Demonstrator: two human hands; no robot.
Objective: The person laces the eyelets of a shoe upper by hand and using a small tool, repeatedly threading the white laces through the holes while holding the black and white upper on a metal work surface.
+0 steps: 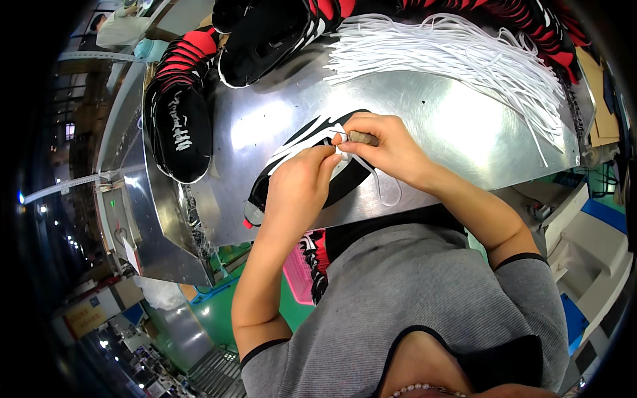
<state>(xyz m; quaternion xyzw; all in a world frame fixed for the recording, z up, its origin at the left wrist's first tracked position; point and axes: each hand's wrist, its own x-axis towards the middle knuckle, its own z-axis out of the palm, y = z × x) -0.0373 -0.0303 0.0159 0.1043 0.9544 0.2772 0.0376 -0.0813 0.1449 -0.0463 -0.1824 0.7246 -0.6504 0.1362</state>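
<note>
One black-and-white shoe upper [292, 150], lying on a metal table [265, 114], beneath both hands. Right hand [387, 142], closed on a wooden-handled tool [363, 138]. Left hand [298, 180], with bent fingers at the upper's opening; exact grip impossible to tell. One white lace [377, 180], trailing beside the upper. Beyond, one white lace bundle [444, 56]; at left, one black-and-red upper [182, 116].

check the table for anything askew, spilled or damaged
Nothing looks spilled or damaged. Slightly untidy: at the right of the loose pile of thin white laces, one end strays beyond the rest, toward the near edge of the shiny metal table.
</note>
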